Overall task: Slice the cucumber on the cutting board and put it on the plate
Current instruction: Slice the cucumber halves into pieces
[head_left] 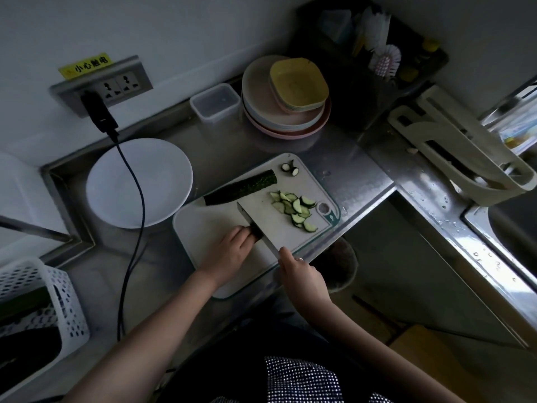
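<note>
A white cutting board (209, 225) lies on the steel counter. A long dark cucumber half (241, 189) rests at its far left, and several thin cucumber slices (295, 209) lie heaped at its right side. Two cut end bits (290, 168) sit at the far corner. My left hand (229, 253) holds a short cucumber piece (256, 232) against the knife blade (255, 225). My right hand (302, 276) grips the knife's handle at the board's near edge. An empty white plate (139, 183) stands left of the board.
A black cable (132, 216) runs from the wall socket (101, 85) across the white plate. Behind the board are a stack of coloured plates (286, 103) and a plastic container (216, 103). A white basket (37, 312) sits near left. A white rack (465, 158) and the sink (514, 228) lie at right.
</note>
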A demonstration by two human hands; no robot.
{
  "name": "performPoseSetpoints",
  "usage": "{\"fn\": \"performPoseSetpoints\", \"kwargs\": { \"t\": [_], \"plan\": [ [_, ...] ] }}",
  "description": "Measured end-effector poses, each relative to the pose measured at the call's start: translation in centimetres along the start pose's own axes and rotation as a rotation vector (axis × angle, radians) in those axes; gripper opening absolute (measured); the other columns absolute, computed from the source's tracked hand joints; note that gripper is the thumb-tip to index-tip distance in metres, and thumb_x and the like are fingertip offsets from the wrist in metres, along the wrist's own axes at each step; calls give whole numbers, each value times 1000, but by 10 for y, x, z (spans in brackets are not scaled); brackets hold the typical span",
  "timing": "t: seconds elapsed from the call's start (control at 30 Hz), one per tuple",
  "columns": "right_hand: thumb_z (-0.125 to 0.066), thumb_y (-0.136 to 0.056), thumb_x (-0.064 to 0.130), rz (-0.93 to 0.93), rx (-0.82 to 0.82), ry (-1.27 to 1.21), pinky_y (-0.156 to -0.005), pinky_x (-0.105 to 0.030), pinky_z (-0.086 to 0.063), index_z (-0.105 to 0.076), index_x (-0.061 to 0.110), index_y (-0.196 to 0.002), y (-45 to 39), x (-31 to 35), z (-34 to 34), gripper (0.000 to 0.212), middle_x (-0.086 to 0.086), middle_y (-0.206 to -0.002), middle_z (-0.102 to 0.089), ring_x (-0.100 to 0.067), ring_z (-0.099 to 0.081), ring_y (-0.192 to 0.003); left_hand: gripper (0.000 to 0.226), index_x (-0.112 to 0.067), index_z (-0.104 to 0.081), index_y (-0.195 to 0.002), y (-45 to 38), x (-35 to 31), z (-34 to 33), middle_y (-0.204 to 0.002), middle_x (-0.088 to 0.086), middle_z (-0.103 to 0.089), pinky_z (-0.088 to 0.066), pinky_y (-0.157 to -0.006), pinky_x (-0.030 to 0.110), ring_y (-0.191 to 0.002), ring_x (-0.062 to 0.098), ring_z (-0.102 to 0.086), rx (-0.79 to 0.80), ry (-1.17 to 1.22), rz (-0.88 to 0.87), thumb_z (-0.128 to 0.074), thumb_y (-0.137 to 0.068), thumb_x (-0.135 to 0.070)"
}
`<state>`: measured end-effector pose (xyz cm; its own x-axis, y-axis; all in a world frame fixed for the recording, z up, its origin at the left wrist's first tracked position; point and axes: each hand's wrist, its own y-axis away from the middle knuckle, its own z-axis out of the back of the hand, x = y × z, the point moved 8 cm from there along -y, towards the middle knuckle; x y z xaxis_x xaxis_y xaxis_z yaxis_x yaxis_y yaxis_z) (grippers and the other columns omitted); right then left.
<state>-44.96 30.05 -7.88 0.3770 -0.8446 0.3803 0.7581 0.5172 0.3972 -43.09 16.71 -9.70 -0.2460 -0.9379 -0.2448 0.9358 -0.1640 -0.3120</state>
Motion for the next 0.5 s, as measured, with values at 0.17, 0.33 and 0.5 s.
{"fn": "performPoseSetpoints", "kwargs": {
  "t": [0.17,0.33,0.5],
  "plan": [
    [-37,-98,21,8,8,7,-60,-41,-45,-35,16,-105,-1,0,0,9,-13,-90,-61,-39,-61,-79,34,-3,-44,-113,0,1,-1,-100,19,-64,-54,-79,38,-102,29,-45,12,-7,-4,-38,-79,-5],
    [-40,-96,18,-1,29,26,-56,-39,-38,-35,16,-104,-4,-5,-8,10,-15,-88,-62,-41,-61,-80,34,-4,-43,-112,0,0,-1,-112,15,-50,-53,-81,40,-104,28,-43,6,13,-18,-37,-79,-6],
    [-41,-96,17,-10,41,34,-57,-37,-36,-35,16,-104,-4,-7,-9,10,-16,-88,-62,-42,-62,-81,36,-3,-45,-113,1,2,-3,-111,16,-51,-54,-79,41,-105,29,-44,8,12,-37,-37,-77,-5]
  ]
}}
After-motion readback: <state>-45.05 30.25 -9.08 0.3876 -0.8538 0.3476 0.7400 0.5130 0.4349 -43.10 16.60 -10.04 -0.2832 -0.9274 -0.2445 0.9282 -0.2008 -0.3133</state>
